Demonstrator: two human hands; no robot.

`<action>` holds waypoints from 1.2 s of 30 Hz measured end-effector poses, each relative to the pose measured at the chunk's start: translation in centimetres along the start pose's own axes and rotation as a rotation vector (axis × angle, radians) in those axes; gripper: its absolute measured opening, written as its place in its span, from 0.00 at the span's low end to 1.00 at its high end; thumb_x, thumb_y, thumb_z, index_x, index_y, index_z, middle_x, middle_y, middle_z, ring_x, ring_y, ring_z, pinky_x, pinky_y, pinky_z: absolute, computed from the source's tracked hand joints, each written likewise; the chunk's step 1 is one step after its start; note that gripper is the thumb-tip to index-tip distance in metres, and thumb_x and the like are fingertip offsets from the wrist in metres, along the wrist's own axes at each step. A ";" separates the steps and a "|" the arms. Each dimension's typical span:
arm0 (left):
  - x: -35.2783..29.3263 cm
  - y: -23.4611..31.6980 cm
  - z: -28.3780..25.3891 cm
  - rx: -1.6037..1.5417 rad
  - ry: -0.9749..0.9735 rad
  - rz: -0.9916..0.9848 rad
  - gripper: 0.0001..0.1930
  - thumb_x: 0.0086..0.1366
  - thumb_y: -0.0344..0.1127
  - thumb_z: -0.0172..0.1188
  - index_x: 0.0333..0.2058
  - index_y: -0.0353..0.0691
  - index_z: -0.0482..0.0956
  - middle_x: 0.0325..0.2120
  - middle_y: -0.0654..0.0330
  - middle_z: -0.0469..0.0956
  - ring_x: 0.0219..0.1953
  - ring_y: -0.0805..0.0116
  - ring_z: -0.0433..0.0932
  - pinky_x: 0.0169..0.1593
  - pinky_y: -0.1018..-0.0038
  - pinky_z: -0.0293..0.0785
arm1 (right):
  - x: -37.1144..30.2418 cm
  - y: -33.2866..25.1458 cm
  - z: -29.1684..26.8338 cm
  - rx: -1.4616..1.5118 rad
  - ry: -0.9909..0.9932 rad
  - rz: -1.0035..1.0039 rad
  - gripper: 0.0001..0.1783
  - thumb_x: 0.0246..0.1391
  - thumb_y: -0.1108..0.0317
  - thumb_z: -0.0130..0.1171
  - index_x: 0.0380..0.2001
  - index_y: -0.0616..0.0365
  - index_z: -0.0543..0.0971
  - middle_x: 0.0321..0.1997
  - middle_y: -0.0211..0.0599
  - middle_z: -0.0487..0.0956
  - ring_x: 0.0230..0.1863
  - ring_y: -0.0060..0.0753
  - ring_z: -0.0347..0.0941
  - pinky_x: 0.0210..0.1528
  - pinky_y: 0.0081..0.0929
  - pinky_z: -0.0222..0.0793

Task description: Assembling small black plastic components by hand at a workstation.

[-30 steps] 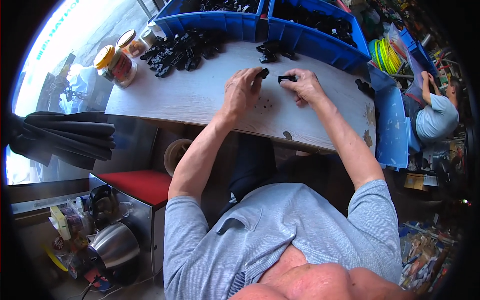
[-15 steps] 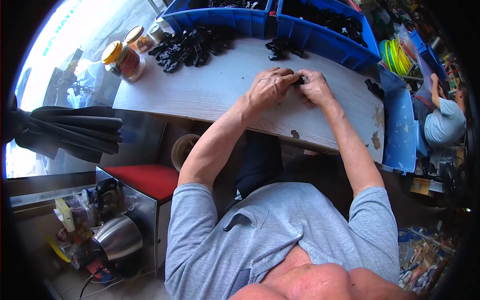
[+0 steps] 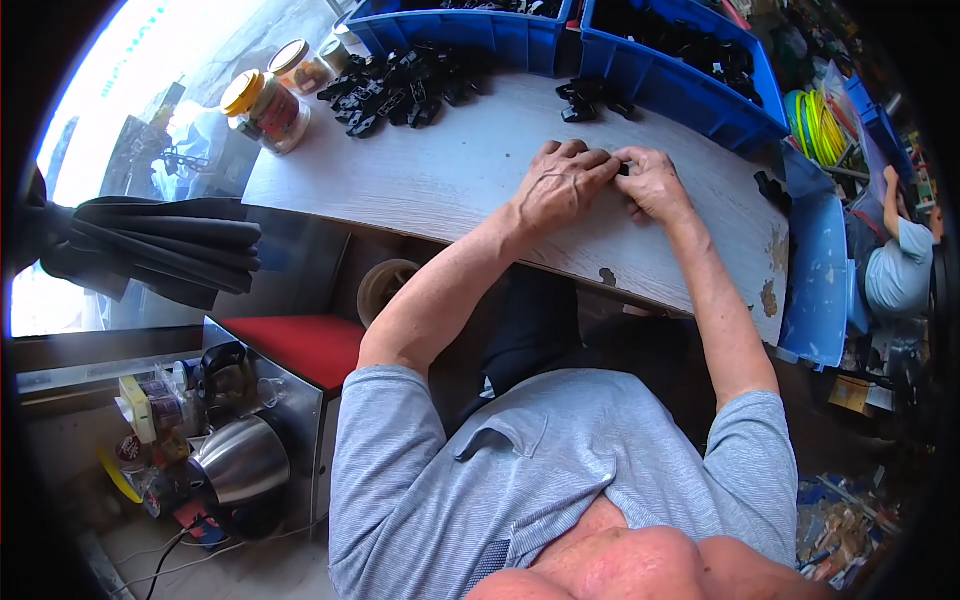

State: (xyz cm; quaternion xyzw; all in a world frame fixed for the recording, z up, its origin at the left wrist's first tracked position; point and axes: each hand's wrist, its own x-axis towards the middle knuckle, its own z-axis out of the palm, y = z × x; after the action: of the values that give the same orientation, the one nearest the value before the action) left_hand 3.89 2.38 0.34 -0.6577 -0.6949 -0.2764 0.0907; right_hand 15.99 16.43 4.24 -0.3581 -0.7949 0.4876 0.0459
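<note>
Small black plastic part (image 3: 623,168) pinched between two hands over the pale wooden worktop (image 3: 470,180).

The small black plastic part is almost wholly hidden: only a dark sliver shows where the fingers (image 3: 600,163) of the left hand (image 3: 560,185) meet those of the right hand (image 3: 655,185). Its shape and pose cannot be made out. It sits just above the worktop, toward the far right of the board, with both hands closed around it, knuckles up, and pressed together. It lies near a few loose black pieces of the same kind (image 3: 585,100) and well apart from a larger heap (image 3: 400,85).
</note>
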 end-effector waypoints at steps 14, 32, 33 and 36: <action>0.4 -11.4 -3.7 0.654 0.350 -0.531 0.13 0.59 0.41 0.64 0.41 0.43 0.85 0.49 0.56 0.80 0.59 0.48 0.70 0.59 0.47 0.63 | -0.7 0.5 0.3 0.039 0.090 -0.042 0.21 0.53 0.67 0.70 0.50 0.57 0.81 0.17 0.27 0.74 0.14 0.18 0.71 0.14 0.19 0.69; -2.2 -6.6 -2.0 0.274 0.230 -0.324 0.11 0.58 0.33 0.64 0.41 0.45 0.83 0.36 0.58 0.85 0.42 0.54 0.81 0.44 0.59 0.76 | -0.6 1.1 -0.9 0.361 0.065 0.019 0.27 0.52 0.62 0.72 0.53 0.62 0.77 0.15 0.25 0.71 0.13 0.19 0.71 0.14 0.21 0.71; -2.2 -6.1 -2.0 0.268 0.196 -0.345 0.12 0.59 0.33 0.65 0.43 0.46 0.83 0.38 0.58 0.85 0.43 0.55 0.82 0.44 0.60 0.78 | -0.7 1.1 -1.4 0.394 0.088 0.079 0.28 0.51 0.62 0.72 0.54 0.62 0.77 0.15 0.25 0.70 0.14 0.20 0.72 0.15 0.22 0.73; -2.5 -5.1 -2.0 0.236 0.175 -0.318 0.12 0.59 0.31 0.65 0.43 0.46 0.83 0.37 0.58 0.85 0.42 0.54 0.82 0.45 0.60 0.78 | -0.3 3.0 -4.2 0.455 0.117 0.134 0.31 0.50 0.61 0.74 0.55 0.61 0.76 0.14 0.24 0.69 0.16 0.23 0.75 0.18 0.25 0.77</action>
State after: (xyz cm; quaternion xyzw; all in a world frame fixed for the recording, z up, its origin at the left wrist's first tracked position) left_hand -1.19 -0.71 -0.56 -0.4980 -0.8070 -0.2598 0.1824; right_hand 19.55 20.15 4.11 -0.4181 -0.6351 0.6345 0.1387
